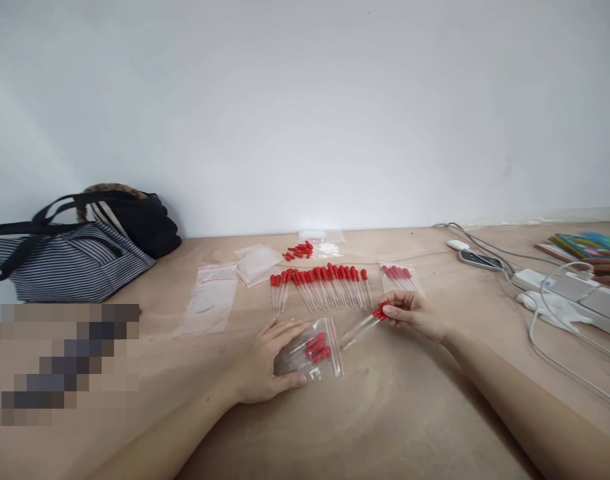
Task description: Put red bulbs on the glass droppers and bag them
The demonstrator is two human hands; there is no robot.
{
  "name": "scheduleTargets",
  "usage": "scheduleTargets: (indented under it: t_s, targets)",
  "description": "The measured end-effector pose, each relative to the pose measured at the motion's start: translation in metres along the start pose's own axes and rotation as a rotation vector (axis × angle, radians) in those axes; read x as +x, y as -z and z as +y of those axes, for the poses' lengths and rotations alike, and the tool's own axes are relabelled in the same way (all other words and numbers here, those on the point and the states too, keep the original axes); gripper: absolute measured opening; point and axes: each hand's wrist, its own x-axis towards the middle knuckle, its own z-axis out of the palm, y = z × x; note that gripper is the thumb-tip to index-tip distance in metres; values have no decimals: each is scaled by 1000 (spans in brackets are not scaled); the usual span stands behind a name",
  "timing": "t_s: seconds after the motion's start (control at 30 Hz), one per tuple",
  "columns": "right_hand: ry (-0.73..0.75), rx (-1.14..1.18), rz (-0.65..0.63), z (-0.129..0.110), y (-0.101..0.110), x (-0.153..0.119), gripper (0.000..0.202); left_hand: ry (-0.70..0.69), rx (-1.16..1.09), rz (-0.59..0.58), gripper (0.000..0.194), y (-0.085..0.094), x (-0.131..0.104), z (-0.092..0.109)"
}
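Note:
My left hand (272, 363) lies spread on the left part of a clear zip bag (336, 347) with a red seal line. Several red-capped droppers (317, 347) are inside that bag. Between the fingertips of my right hand (409, 313) are a few droppers (367, 327), held by their red bulbs, their glass tubes slanting down toward the bag's seal edge. Behind both hands runs a row of red-capped droppers (329, 283). Another bag (402, 277) holding droppers lies just behind my right hand.
Flat clear bags (209, 300) and white packets (259, 263) lie left of the row. Loose red bulbs (299, 251) and glass tubes (327, 249) are near the wall. A striped bag (79, 263) stands left; a power strip (575, 293) with cables is right.

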Motion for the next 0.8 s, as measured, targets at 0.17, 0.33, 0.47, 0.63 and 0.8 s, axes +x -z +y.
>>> scheduleTargets:
  t_s: [0.17, 0.33, 0.47, 0.63, 0.8]
  targets:
    - [23, 39, 3, 2, -8, 1, 35, -5, -24, -16, 69, 0, 3, 5]
    - [22, 65, -34, 4, -11, 3, 35, -8, -27, -31, 68, -2, 7, 10]
    - [4, 100, -66, -1, -18, -3, 33, 25, -22, -29, 68, -3, 8, 13]
    - [-69, 104, -101, -4, -28, -7, 35, -6, -35, -14, 68, -3, 9, 13]
    - [-179, 122, -38, -1, -26, -3, 37, -6, -43, -15, 66, -4, 9, 11]
